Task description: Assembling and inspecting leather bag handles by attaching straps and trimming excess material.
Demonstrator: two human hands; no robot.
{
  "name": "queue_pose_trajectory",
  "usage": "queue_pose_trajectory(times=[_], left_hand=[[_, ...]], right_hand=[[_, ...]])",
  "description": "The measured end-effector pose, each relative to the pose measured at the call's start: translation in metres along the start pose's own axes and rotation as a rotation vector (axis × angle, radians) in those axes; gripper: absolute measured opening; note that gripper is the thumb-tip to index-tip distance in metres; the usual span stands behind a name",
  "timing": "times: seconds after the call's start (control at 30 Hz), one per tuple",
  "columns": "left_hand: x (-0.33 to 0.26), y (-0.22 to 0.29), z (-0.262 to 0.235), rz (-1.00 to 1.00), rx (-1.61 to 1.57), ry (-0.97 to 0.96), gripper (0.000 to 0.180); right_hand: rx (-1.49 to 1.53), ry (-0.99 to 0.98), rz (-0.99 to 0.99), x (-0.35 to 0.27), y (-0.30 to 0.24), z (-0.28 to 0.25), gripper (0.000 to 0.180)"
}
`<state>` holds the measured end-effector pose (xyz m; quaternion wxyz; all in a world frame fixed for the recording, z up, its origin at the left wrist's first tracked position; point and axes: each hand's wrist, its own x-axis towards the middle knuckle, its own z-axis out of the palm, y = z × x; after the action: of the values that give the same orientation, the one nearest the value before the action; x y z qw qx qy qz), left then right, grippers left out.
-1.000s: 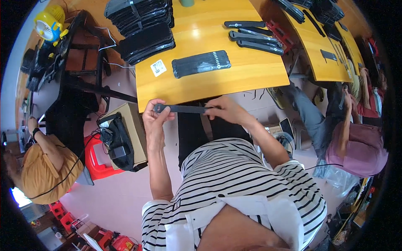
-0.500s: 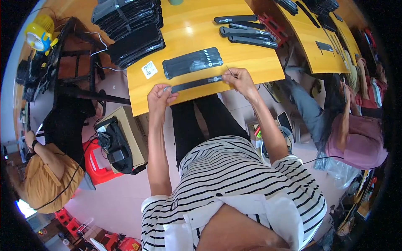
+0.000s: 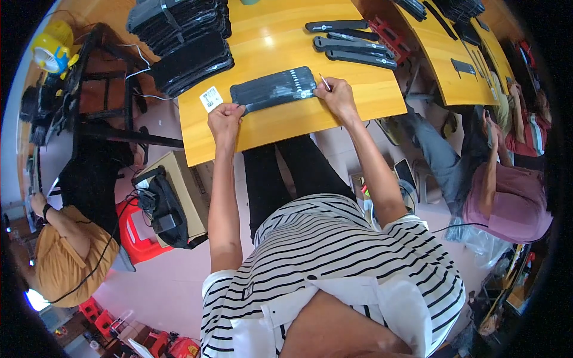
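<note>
A row of flat black strips (image 3: 271, 87) with small white printing near their right ends lies on the yellow table in front of me. The nearest black strip (image 3: 280, 102) runs along the row's near edge, between my two hands. My left hand (image 3: 225, 123) is closed on its left end, thumb and fingers pinched. At the other end, my right hand (image 3: 338, 98) pinches the strip's right tip and also holds a thin, pointed tool (image 3: 324, 82) that sticks up between the fingers; its exact kind cannot be told. A white printed label (image 3: 210, 99) lies by my left hand.
Tall stacks of black strips (image 3: 191, 65) stand at the table's far left. Several loose black strips (image 3: 352, 45) lie at the far right of the yellow table (image 3: 268, 134). A carton with a black bag (image 3: 164, 203) is at lower left. Other people sit at both sides.
Both hands have moved away from me, carrying the single strip from the table's near side up against the near edge of the row. The right hand still holds the thin tool.
</note>
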<state>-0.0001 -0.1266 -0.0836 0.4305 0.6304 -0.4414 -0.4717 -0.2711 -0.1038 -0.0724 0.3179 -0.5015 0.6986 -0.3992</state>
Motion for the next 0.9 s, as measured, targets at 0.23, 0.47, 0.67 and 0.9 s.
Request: queue_pose_trajectory(times=[0.23,0.47,0.67,0.9], left_hand=[[0.007,-0.006,0.004,0.016,0.029,0.043,0.011],[0.003,0.003,0.004,-0.046,0.033,0.061,0.011],[0.003,0.003,0.003,-0.041,0.037,0.078,0.009],[0.002,0.005,0.003,-0.048,0.036,0.063,0.010]], right_hand=[[-0.059,0.023,0.000,0.004,0.001,0.003,0.016],[-0.100,0.022,0.030,0.003,-0.004,0.002,0.014],[-0.087,0.037,0.016,0.003,-0.006,0.005,0.013],[-0.122,0.042,0.025,0.004,-0.005,0.005,0.012]])
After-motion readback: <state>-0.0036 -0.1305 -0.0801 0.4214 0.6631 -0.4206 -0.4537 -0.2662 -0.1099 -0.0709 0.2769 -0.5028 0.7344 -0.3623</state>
